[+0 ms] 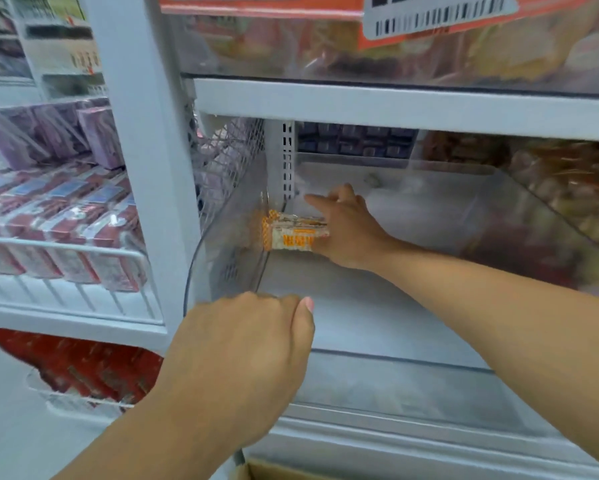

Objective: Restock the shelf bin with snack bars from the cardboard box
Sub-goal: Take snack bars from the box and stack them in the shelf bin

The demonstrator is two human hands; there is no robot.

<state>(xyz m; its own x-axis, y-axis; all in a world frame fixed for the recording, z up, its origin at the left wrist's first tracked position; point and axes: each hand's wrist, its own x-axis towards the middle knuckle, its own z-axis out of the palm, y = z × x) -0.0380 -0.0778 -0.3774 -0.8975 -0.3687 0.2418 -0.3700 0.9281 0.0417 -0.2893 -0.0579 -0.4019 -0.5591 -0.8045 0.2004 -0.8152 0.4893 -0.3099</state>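
The right hand reaches deep into the clear plastic shelf bin, its grip closed around a small stack of orange-and-white snack bars pressed against the bin's left wall, far back. The left hand curls over the bin's front left corner, fingers closed on the rim, seemingly steadying it. Those bars look light, in slick, crinkly wrappers; likely to slide apart, so holding the stack across its broad sides seems wise. A corner of the cardboard box peeks in below.
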